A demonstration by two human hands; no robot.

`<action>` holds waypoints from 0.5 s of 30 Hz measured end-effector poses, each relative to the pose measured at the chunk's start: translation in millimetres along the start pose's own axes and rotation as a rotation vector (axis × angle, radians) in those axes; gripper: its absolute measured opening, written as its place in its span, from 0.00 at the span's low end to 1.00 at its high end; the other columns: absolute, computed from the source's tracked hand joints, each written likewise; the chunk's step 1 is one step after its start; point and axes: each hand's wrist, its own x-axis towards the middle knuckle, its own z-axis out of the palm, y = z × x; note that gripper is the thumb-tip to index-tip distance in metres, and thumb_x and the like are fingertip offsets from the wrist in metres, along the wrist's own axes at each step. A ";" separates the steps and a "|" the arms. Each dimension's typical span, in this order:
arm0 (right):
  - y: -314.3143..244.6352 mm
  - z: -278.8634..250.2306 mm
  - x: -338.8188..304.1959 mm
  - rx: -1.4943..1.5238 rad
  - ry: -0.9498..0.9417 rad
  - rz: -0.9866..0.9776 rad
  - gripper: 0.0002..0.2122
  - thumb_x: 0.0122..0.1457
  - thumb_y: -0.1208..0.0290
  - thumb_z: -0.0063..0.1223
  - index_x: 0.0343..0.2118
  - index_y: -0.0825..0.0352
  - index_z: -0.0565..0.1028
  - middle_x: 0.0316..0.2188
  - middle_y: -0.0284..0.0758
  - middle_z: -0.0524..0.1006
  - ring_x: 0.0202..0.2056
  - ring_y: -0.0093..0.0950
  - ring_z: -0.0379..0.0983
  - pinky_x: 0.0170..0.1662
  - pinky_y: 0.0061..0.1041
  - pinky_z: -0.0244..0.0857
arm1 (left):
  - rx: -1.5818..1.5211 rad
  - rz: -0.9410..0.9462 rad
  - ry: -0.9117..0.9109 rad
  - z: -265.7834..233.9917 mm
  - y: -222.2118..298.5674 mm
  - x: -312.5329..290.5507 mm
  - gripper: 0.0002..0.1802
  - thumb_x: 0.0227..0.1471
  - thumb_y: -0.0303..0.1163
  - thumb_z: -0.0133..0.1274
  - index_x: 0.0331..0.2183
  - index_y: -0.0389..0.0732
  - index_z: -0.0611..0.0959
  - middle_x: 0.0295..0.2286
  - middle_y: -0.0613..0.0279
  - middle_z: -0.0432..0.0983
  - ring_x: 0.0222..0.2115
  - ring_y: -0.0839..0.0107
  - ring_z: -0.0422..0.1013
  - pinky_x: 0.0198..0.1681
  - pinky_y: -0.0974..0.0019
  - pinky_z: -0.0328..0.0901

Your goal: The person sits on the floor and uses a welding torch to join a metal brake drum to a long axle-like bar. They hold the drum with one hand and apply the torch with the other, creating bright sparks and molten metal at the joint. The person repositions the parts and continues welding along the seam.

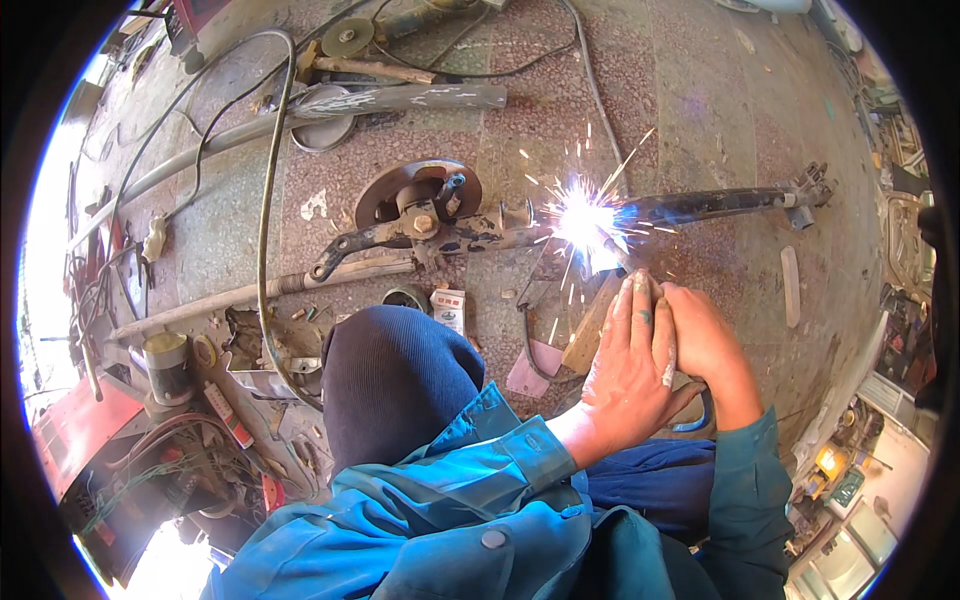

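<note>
A bright welding arc [590, 222] throws sparks at the joint of a long dark metal axle beam [715, 205]. Its glare hides the joint itself. To its left lie a bracket with a bolt [425, 224] and a round metal disc [378, 190]. My right hand [705, 335] is closed just below the arc, around what appears to be a welding electrode holder, mostly hidden by my hands. Straight fingers of my left hand [635, 350] lie flat against the right hand. A wooden block [592, 325] stands beside my left fingers.
A grey pipe [400, 100] and an angle grinder [350, 37] lie at the far left. Cables [268, 200] loop over the speckled floor. Nearer are a wooden pole [240, 295], a cigarette-style box [449, 308], a can [168, 365] and a red-topped machine [85, 435].
</note>
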 end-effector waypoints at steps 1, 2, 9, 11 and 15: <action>-2.8 -0.5 -0.1 -0.001 0.003 -0.006 0.13 0.65 0.67 0.56 0.41 0.75 0.78 0.38 0.61 0.81 0.45 0.63 0.77 0.45 0.54 0.72 | -0.001 -0.001 0.005 -0.7 0.2 -0.1 0.62 0.51 0.54 0.72 0.66 0.15 0.63 0.68 0.12 0.52 0.70 0.20 0.51 0.74 0.31 0.51; -4.4 -0.8 -0.1 -0.002 0.005 -0.012 0.13 0.65 0.67 0.56 0.41 0.75 0.78 0.38 0.61 0.81 0.45 0.63 0.77 0.45 0.54 0.72 | -0.004 -0.002 0.004 -1.6 0.5 -0.2 0.62 0.51 0.54 0.72 0.66 0.15 0.63 0.68 0.12 0.52 0.70 0.20 0.51 0.74 0.31 0.52; 1.1 3.0 1.1 -0.003 -0.002 -0.003 0.12 0.65 0.68 0.55 0.41 0.75 0.77 0.38 0.61 0.81 0.45 0.64 0.77 0.45 0.55 0.72 | 0.010 0.014 0.015 -2.3 0.0 -0.3 0.61 0.52 0.55 0.72 0.65 0.14 0.63 0.67 0.11 0.52 0.70 0.19 0.52 0.73 0.31 0.52; -0.1 1.9 1.2 -0.009 -0.007 -0.016 0.12 0.65 0.68 0.55 0.41 0.75 0.77 0.38 0.61 0.81 0.45 0.64 0.77 0.45 0.55 0.72 | 0.004 0.019 0.021 -2.1 -0.8 -0.5 0.61 0.52 0.55 0.72 0.65 0.14 0.64 0.67 0.11 0.52 0.70 0.19 0.52 0.73 0.31 0.52; 2.1 1.3 1.2 -0.018 -0.018 -0.019 0.12 0.65 0.68 0.55 0.41 0.76 0.77 0.38 0.61 0.81 0.45 0.64 0.77 0.44 0.55 0.72 | 0.002 0.021 0.011 -1.2 -0.9 -0.4 0.61 0.52 0.55 0.71 0.65 0.14 0.64 0.67 0.12 0.53 0.70 0.19 0.51 0.73 0.31 0.52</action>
